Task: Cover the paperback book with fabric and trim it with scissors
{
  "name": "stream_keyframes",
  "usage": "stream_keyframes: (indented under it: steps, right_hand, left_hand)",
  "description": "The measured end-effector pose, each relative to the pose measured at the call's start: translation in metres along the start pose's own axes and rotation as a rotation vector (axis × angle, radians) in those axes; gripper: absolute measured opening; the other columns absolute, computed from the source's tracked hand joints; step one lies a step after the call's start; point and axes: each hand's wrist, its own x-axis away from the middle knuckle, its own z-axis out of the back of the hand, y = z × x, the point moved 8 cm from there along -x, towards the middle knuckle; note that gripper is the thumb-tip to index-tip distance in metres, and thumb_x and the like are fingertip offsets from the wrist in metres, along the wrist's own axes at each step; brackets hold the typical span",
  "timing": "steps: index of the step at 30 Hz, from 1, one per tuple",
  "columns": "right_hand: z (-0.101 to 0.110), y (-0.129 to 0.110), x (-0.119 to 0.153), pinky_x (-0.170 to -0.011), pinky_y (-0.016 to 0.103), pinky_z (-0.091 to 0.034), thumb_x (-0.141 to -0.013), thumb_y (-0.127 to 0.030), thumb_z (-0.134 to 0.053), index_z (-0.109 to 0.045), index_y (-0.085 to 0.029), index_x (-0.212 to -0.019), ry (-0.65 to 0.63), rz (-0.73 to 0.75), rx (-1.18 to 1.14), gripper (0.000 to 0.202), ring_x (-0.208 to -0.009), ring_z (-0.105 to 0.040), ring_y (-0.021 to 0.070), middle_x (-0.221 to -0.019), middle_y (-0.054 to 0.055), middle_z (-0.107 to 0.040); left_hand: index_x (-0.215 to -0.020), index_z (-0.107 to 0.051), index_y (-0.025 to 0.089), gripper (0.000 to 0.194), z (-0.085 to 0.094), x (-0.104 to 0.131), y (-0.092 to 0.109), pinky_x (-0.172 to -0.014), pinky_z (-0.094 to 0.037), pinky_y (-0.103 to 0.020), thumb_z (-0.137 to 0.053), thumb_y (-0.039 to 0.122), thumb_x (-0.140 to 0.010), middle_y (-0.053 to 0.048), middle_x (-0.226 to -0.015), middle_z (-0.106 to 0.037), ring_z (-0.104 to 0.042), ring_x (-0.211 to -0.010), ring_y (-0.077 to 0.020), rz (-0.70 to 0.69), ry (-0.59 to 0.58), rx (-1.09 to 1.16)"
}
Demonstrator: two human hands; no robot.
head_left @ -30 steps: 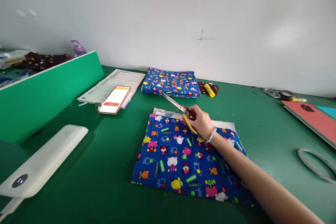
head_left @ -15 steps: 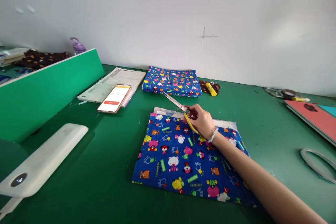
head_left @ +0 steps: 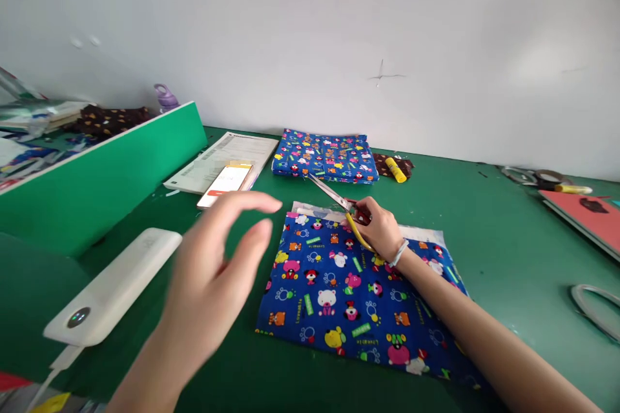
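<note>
My right hand (head_left: 378,226) grips the handles of a pair of scissors (head_left: 334,195), whose long blades point up and left. One yellow handle lies over a blue cloth (head_left: 339,297) printed with cartoon animals, spread on the table with a pale layer showing along its far edge. Slightly blurred, my left hand (head_left: 217,271) hangs above the table left of the cloth, thumb and fingers apart with nothing between them. Beyond the blade tips rests a folded stack of the same blue fabric (head_left: 324,155).
A white power bank (head_left: 116,284) and a phone (head_left: 227,182) on papers (head_left: 203,164) lie to the left, beside a green divider (head_left: 106,171). A yellow glue stick (head_left: 396,170) is behind. Red folder (head_left: 581,213) and cable coil (head_left: 593,310) sit right.
My left hand has come into view from below at the left. The right hand still holds the scissors in about the same place. The camera view has shifted slightly.
</note>
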Motion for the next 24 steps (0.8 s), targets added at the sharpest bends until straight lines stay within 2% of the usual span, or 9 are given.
stream_keyframes:
  steps: [2, 5, 7, 9, 11, 13, 17, 20, 24]
  right_hand:
    - [0.001, 0.001, 0.001, -0.054, 0.027, -0.041, -0.078, -0.056, -0.06, -0.054, -0.023, -0.089, 0.005, -0.015, 0.014, 0.036, -0.061, -0.061, 0.0192, -0.071, 0.002, -0.065]
    - [0.003, 0.001, 0.001, -0.055, 0.028, -0.041, -0.078, -0.056, -0.06, -0.054, -0.023, -0.09, 0.02, -0.041, 0.025, 0.036, -0.064, -0.062, 0.0204, -0.073, 0.003, -0.066]
    - [0.004, 0.002, 0.001, -0.057, 0.029, -0.042, -0.078, -0.057, -0.06, -0.054, -0.023, -0.089, 0.025, -0.055, 0.021, 0.036, -0.065, -0.062, 0.0206, -0.074, 0.003, -0.065]
    - [0.004, 0.002, 0.001, -0.059, 0.03, -0.043, -0.079, -0.057, -0.06, -0.053, -0.023, -0.09, 0.027, -0.066, 0.02, 0.036, -0.066, -0.061, 0.0207, -0.075, 0.002, -0.064]
    - [0.007, 0.0, 0.0, -0.062, 0.031, -0.045, -0.08, -0.055, -0.059, -0.053, -0.023, -0.091, 0.054, -0.046, 0.023, 0.035, -0.071, -0.06, 0.0216, -0.079, 0.004, -0.064]
    - [0.009, -0.005, 0.0, -0.068, 0.034, -0.048, -0.081, -0.052, -0.059, -0.053, -0.022, -0.096, 0.096, 0.016, 0.025, 0.034, -0.08, -0.06, 0.0236, -0.086, 0.007, -0.064]
    - [0.009, -0.013, -0.001, -0.078, 0.038, -0.049, -0.081, -0.05, -0.061, -0.052, -0.02, -0.105, 0.108, 0.142, 0.039, 0.04, -0.09, -0.056, 0.0264, -0.093, 0.011, -0.062]
    - [0.009, -0.016, -0.001, -0.08, 0.04, -0.049, -0.081, -0.049, -0.062, -0.05, -0.019, -0.108, 0.084, 0.184, 0.058, 0.042, -0.092, -0.055, 0.0273, -0.096, 0.012, -0.06]
    - [0.016, -0.023, -0.002, -0.085, 0.045, -0.047, -0.077, -0.051, -0.066, -0.049, -0.016, -0.113, 0.087, 0.269, 0.113, 0.053, -0.098, -0.051, 0.0303, -0.108, 0.016, -0.057]
  left_hand:
    - [-0.108, -0.062, 0.024, 0.023, -0.02, -0.021, -0.004, -0.094, -0.044, -0.041, -0.05, 0.035, -0.092, -0.004, -0.111, -0.065, -0.059, -0.104, -0.0259, 0.031, -0.125, -0.115]
    - [-0.104, -0.063, 0.017, 0.038, -0.063, -0.045, -0.035, -0.094, -0.04, -0.045, -0.05, 0.049, -0.089, -0.012, -0.106, -0.065, -0.055, -0.107, -0.0328, 0.096, -0.252, -0.265]
    - [-0.089, -0.064, 0.017, 0.042, -0.09, -0.051, -0.058, -0.09, -0.04, -0.044, -0.056, 0.058, -0.083, -0.012, -0.096, -0.064, -0.054, -0.103, -0.0335, 0.111, -0.315, -0.295]
    - [-0.078, -0.061, 0.018, 0.039, -0.106, -0.05, -0.07, -0.084, -0.042, -0.04, -0.062, 0.057, -0.078, -0.01, -0.089, -0.062, -0.055, -0.097, -0.0314, 0.062, -0.363, -0.233]
    - [-0.075, -0.057, 0.019, 0.034, -0.109, -0.048, -0.075, -0.075, -0.042, -0.036, -0.065, 0.052, -0.077, -0.007, -0.084, -0.06, -0.056, -0.087, -0.0274, 0.025, -0.394, -0.144]
    - [-0.074, -0.056, 0.019, 0.029, -0.105, -0.046, -0.077, -0.068, -0.041, -0.032, -0.063, 0.047, -0.08, -0.004, -0.079, -0.058, -0.056, -0.075, -0.0222, 0.022, -0.412, -0.073]
    - [-0.076, -0.058, 0.02, 0.022, -0.101, -0.045, -0.075, -0.063, -0.04, -0.027, -0.062, 0.041, -0.082, 0.0, -0.076, -0.06, -0.054, -0.067, -0.0148, 0.007, -0.46, 0.147]
    - [-0.078, -0.058, 0.019, 0.02, -0.112, -0.043, -0.081, -0.059, -0.038, -0.025, -0.063, 0.037, -0.08, 0.0, -0.074, -0.062, -0.052, -0.063, -0.0121, 0.073, -0.517, 0.294]
    - [-0.074, -0.054, 0.017, 0.022, -0.121, -0.044, -0.095, -0.062, -0.04, -0.025, -0.068, 0.035, -0.073, 0.0, -0.077, -0.061, -0.052, -0.065, -0.0112, 0.165, -0.507, 0.439]
